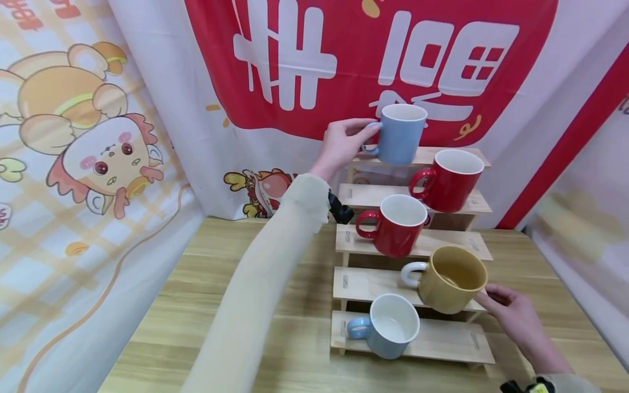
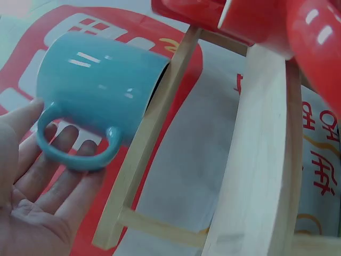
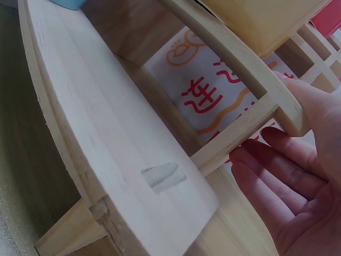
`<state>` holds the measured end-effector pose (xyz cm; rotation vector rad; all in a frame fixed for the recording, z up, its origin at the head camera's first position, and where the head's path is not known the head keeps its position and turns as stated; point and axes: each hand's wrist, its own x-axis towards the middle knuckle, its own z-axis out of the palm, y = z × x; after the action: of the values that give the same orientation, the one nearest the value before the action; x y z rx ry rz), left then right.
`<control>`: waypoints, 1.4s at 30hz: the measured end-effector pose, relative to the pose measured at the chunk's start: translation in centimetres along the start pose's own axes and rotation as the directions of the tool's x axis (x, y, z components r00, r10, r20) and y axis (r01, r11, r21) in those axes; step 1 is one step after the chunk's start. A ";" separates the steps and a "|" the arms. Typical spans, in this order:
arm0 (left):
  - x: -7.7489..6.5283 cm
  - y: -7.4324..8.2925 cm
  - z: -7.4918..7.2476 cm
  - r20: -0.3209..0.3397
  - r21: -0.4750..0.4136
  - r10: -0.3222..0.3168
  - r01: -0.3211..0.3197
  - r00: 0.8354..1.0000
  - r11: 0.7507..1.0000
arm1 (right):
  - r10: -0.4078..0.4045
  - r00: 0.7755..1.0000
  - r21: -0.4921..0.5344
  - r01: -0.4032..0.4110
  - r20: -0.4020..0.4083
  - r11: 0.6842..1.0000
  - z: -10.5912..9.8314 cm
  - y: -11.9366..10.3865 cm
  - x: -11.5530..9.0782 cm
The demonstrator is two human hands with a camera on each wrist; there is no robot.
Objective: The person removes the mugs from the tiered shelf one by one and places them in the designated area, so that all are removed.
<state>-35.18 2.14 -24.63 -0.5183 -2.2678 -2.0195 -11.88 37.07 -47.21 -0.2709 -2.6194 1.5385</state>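
My left hand (image 1: 344, 139) is up at the top step, thumb and fingers at the handle of a light blue mug (image 1: 402, 134). In the left wrist view the mug (image 2: 101, 85) meets the top board, and the fingers (image 2: 58, 181) pass behind its handle. Low on the right, my right hand (image 1: 513, 316) holds the end of a step of the wooden stepped rack (image 1: 363, 284). In the right wrist view its thumb lies against the board end, with the fingers (image 3: 272, 176) below. A yellow mug (image 1: 452, 281) with a white handle stands on that step.
Two red mugs (image 1: 454, 180) (image 1: 397, 226) stand on the middle steps. Another light blue mug (image 1: 388, 327) sits on the lowest step. The rack stands on a wood-grain table (image 1: 206, 305), with a printed cloth (image 1: 275, 147) behind and at both sides.
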 end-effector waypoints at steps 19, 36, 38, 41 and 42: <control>-1.4 -0.2 0.0 -0.077 -0.074 0.048 -0.054 0.996 0.996 | 0.053 0.995 0.181 -0.067 0.080 0.981 -1.0 0.0 -0.4; -6.7 0.2 -7.2 -0.194 -0.106 0.099 -0.122 0.976 0.987 | 0.029 0.999 0.047 -0.031 0.036 0.998 -0.9 -0.2 -0.2; -7.4 -0.1 -8.3 -0.226 -0.097 0.085 -0.109 0.970 0.989 | 0.027 0.999 0.048 -0.029 0.033 0.998 -0.9 -0.2 -0.3; -8.5 -0.9 -10.2 -0.266 -0.063 0.081 -0.101 0.960 0.993 | 0.022 0.999 0.058 -0.024 0.029 0.998 -0.8 -0.1 -0.3; -8.9 -1.2 -10.8 -0.279 -0.058 0.077 -0.096 0.957 0.994 | 0.020 0.999 0.060 -0.022 0.030 0.998 -0.9 -0.1 -0.3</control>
<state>-29.06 -10.37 -26.65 -0.3099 -1.9841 -1.9933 -11.41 37.67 -46.68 -0.2742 -2.5946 1.6370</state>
